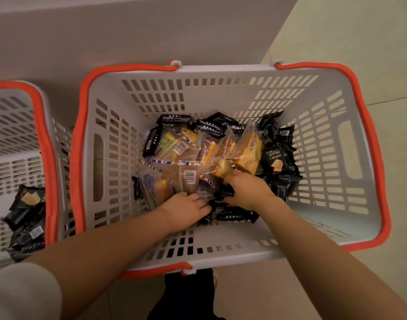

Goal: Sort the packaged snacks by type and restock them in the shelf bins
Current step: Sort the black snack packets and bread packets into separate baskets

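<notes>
head view: both hands reach into the white slotted plastic basket with orange rim [368, 158]. the left hand [186, 207] and right hand [246, 190] curl their fingers among small black foil snack packets [235, 214] lying just at the fingertips — long axes sideways, both hands equally near. whether either truly grips one i cannot tell; clear-wrapped yellow cake packs [248, 153] lie just beyond.

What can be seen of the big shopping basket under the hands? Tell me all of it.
The big shopping basket is pale grey slotted plastic, seemingly, with orange handles folded along its rim. It stands upright on the tiled floor, beside a second basket. Black snack packets and clear-wrapped yellow cakes cover its bottom. The left hand and right hand reach inside.
</notes>
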A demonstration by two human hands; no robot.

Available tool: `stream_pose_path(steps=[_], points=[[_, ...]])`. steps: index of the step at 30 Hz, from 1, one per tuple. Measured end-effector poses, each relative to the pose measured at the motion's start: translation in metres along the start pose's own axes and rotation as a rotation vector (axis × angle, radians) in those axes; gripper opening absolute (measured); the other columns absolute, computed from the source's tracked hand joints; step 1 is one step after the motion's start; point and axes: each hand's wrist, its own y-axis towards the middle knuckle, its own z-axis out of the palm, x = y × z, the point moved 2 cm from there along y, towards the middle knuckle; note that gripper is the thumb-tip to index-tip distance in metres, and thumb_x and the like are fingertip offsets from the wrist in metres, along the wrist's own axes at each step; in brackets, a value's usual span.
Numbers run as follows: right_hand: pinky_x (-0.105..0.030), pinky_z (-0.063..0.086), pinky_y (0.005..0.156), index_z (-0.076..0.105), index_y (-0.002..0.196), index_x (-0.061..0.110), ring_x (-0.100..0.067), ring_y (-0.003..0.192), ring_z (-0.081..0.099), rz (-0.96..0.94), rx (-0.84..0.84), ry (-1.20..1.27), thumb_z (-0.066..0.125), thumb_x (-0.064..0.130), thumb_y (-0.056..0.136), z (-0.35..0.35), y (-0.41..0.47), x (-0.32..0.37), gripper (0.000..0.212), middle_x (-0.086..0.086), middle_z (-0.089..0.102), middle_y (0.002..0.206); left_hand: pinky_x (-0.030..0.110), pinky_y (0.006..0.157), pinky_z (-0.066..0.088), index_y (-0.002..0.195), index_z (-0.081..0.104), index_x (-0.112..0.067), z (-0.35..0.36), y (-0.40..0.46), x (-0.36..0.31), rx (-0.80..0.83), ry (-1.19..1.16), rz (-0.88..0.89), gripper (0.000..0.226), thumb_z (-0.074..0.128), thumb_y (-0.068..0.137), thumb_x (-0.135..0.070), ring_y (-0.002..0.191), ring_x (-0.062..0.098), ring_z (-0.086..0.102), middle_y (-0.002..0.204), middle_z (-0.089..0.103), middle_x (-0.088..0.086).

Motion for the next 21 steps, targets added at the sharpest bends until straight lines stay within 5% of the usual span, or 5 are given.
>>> stream_pose_path(steps=[3, 8, 14, 17, 21], points=[[-0.035, 0.051, 0.078, 0.055, 0.120, 0.015, -0.020, 0.097, 0.057, 0.062, -0.252, 0.281, 0.063, 0.038, 0.083, -0.021, -0.018, -0.002, 0.044, -0.002, 0.058, 0.108, 0.037, 0.089, 0.044, 0.136, 0.037, -0.017, -0.008, 0.004, 0.004, 0.070, -0.051, -0.060, 0.044, 0.046, 0.093, -0.010, 0.118, 0.024, 0.045, 0.131, 0.051, 0.008], [-0.006, 0.041, 0.056, 0.056, 0.098, 0.030, 0.008, 0.075, 0.056, 0.103, -0.429, 0.667, 0.066, 0.033, 0.084, -0.055, -0.056, 0.002, 0.018, 0.023, 0.057, 0.084, 0.040, 0.084, 0.051, 0.130, 0.044, -0.017, -0.034, -0.009, 0.009, -0.012, -0.393, -0.194, 0.039, 0.050, 0.094, -0.027, 0.103, 0.024, 0.058, 0.119, 0.059, 0.009], [-0.024, 0.048, 0.069, 0.055, 0.109, 0.021, -0.005, 0.081, 0.057, 0.103, -0.469, 0.642, 0.064, 0.037, 0.085, -0.101, -0.085, 0.056, 0.030, 0.011, 0.059, 0.094, 0.006, 0.059, 0.043, 0.118, 0.054, -0.018, -0.080, -0.100, 0.024, -0.677, -0.958, -0.440, 0.037, 0.064, 0.084, -0.027, 0.072, -0.007, 0.059, 0.082, 0.062, -0.014], [-0.021, 0.036, 0.060, 0.047, 0.090, 0.028, -0.008, 0.077, 0.049, 0.011, -0.397, 0.530, 0.061, 0.043, 0.085, -0.129, -0.086, 0.113, 0.021, 0.016, 0.048, 0.081, 0.003, 0.058, 0.040, 0.102, 0.055, -0.029, -0.086, -0.163, 0.030, -1.012, -1.068, -0.645, 0.026, 0.066, 0.080, -0.020, 0.068, -0.016, 0.056, 0.074, 0.060, -0.020], [-0.026, 0.039, 0.068, 0.054, 0.096, 0.014, -0.017, 0.090, 0.055, -0.115, -0.308, 0.424, 0.063, 0.043, 0.083, -0.140, -0.071, 0.204, 0.032, 0.001, 0.059, 0.096, 0.005, 0.056, 0.040, 0.088, 0.054, -0.037, -0.059, -0.245, 0.040, -1.255, -1.108, -0.948, 0.018, 0.066, 0.081, -0.025, 0.062, -0.014, 0.054, 0.070, 0.059, -0.020]])
